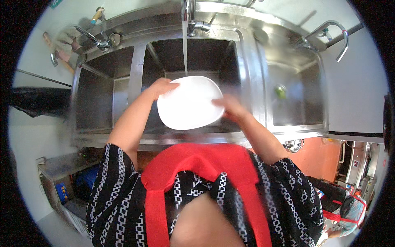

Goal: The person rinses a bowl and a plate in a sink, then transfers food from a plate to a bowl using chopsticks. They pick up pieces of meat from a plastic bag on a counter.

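Note:
A white, rounded plate (189, 105) is held up over the middle basin (154, 66) of a stainless steel sink. My left hand (163, 87) grips its upper left rim, thumb on the top face. At the right rim my right hand (231, 106), blurred, has its thumb over the face and its fingers beneath, out of sight. A stream of water (185, 46) runs from the faucet (187, 12) and falls at the plate's far edge; whether it strikes the plate cannot be told.
Basins flank the middle one on the left (95, 95) and right (296, 108); something green (280, 91) lies in the right one. Other faucets (342, 37) rise at both sides. A black bag (40, 100) hangs at far left. Behind, at lower right, is another person (353, 207).

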The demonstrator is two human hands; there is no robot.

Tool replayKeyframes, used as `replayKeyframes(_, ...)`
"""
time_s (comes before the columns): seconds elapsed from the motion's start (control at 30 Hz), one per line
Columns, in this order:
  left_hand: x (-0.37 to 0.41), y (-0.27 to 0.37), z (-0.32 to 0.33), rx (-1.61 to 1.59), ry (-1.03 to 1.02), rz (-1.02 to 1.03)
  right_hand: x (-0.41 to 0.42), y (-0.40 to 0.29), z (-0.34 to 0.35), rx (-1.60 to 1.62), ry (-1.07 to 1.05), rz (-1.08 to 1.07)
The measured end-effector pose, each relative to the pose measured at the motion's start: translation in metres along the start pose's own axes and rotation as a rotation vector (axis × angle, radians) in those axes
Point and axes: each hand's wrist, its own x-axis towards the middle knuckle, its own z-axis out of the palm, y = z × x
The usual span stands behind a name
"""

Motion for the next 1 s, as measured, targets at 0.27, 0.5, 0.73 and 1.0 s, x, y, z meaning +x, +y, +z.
replayKeyframes(0.27,0.021,0.005,-0.021,0.242,-0.11,0.128,0.014,0.008,0.005,0.058,-0.039,-0.071)
replayKeyframes(0.5,0.02,-0.037,-0.01,-0.405,-0.11,0.083,-0.01,-0.02,-0.004,-0.148,0.013,0.057)
replayKeyframes(0.73,0.028,-0.012,-0.006,-0.338,0.053,-0.005,-0.007,-0.029,0.001,-0.175,0.03,-0.086)
replayKeyframes(1.0,0.001,-0.054,0.04,-1.331,-0.18,0.032,-0.01,-0.028,0.011,-0.046,0.261,-0.119)
